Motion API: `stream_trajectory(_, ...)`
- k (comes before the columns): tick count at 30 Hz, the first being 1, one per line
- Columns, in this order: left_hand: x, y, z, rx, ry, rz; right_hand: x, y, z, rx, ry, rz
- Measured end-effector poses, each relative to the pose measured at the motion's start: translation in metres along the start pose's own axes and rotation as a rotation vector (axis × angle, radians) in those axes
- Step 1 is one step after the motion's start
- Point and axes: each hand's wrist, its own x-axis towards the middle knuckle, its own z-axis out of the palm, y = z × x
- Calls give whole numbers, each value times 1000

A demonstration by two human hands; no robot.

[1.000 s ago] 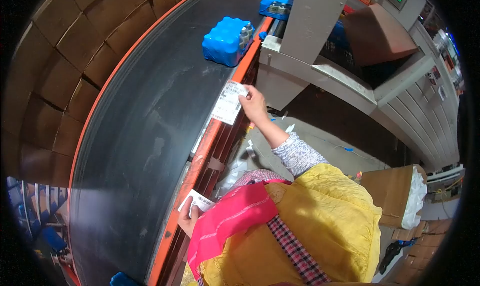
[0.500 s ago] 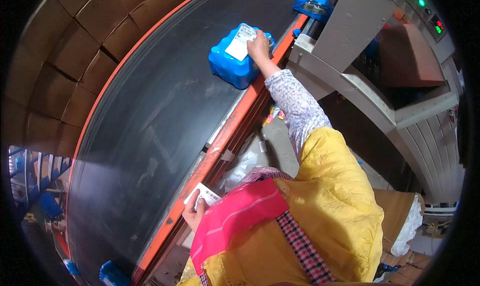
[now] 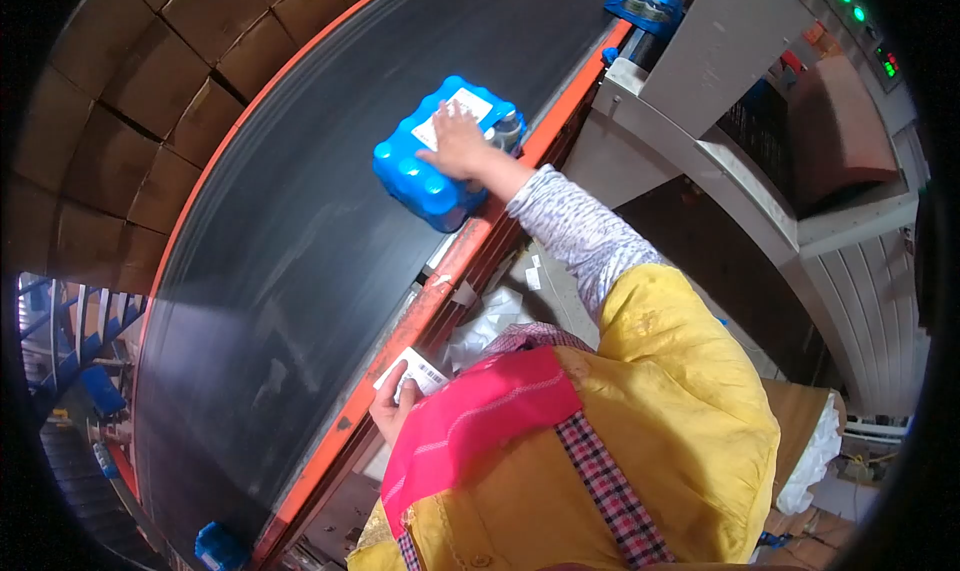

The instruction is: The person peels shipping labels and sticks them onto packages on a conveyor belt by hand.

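Observation:
A blue shrink-wrapped pack of cans [image 3: 415, 176] sits on the dark belt near its right-hand rail, with can ends showing at one side. On top of the pack lies a white printed label [image 3: 470, 106]. My right hand [image 3: 462, 143] rests over this label with fingers stretched out, partly covering it. Lower down, beside the orange rail, my left hand [image 3: 390, 411] grips white barcode labels [image 3: 420, 373] between thumb and fingers. How many labels it holds is hidden.
The curved conveyor belt [image 3: 300, 261] has an orange rail [image 3: 385, 383] beside me. Another blue pack [image 3: 645, 6] is near the grey machine [image 3: 720, 66], and one more blue pack [image 3: 220, 546] is at the bottom left. Stacked cardboard boxes [image 3: 125, 61] line the far side.
The nearest pack has moved down and left along the belt. My right hand has gone with it, from gripping the label's edge to lying over the label. My left hand is nearly still.

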Motion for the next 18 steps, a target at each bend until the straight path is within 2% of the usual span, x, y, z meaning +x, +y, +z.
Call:
stream_trajectory(3,3,-5,-5,-25,-48,23,-24,-45,-4,120,-31,-270)
stream_trajectory(5,4,-9,-6,-10,-41,27,-38,-57,-13,199,-130,-235)
stream_trajectory(9,-1,-3,-8,52,-90,90,-50,-54,-17,222,-72,-15)
stream_trajectory(14,2,-18,-12,58,-94,82,-76,-108,-8,213,-20,-61)
stream_trajectory(16,1,-12,-14,92,-169,87,-90,-129,-14,379,-100,-274)
stream_trajectory(17,3,-18,-17,115,-167,164,-106,-142,-19,364,-105,-373)
stream_trajectory(18,6,-28,-21,136,-167,241,-114,-153,1,443,-13,-476)
